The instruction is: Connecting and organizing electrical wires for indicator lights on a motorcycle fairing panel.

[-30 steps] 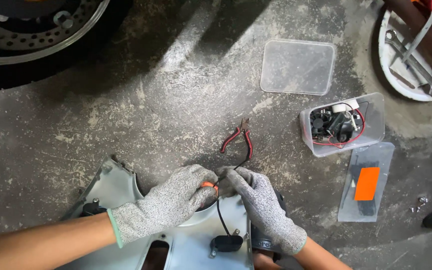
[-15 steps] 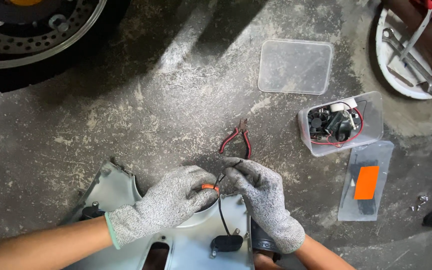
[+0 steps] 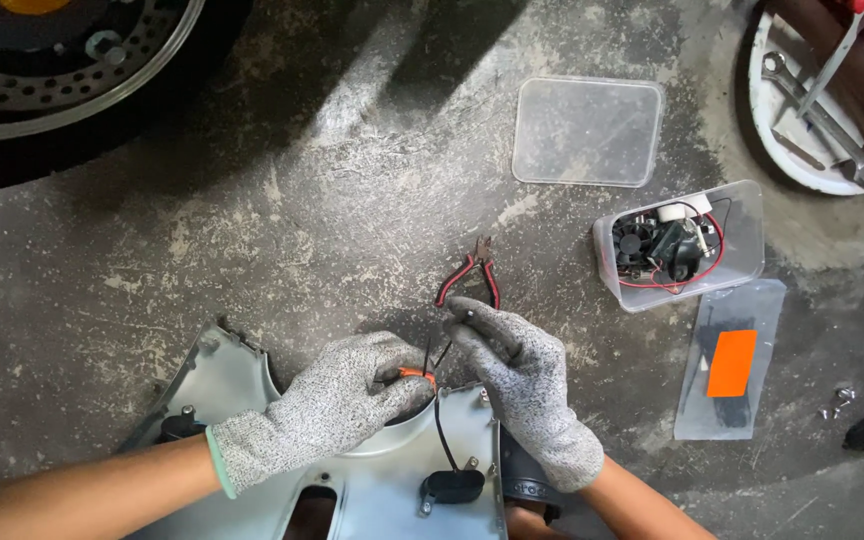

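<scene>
A pale blue-grey fairing panel (image 3: 372, 490) is seen lying on a stained concrete floor (image 3: 252, 250), with two hands in grey knitted gloves at work over its upper edge. An orange-tipped wire end (image 3: 414, 374) is pinched between the fingers of the left hand (image 3: 327, 405), while the thin black wire (image 3: 438, 420) is gripped near its top by the raised fingertips of the right hand (image 3: 522, 385); the wire is shown running down to a black connector (image 3: 451, 487) on the panel. Red-handled pliers (image 3: 472, 275) are left on the floor just beyond the right hand. Further right, a clear tub of small electrical parts (image 3: 679, 245), its lid (image 3: 586, 132) and a clear bag with an orange label (image 3: 730, 360) are laid out. A motorcycle wheel (image 3: 62, 70) is visible at upper left
</scene>
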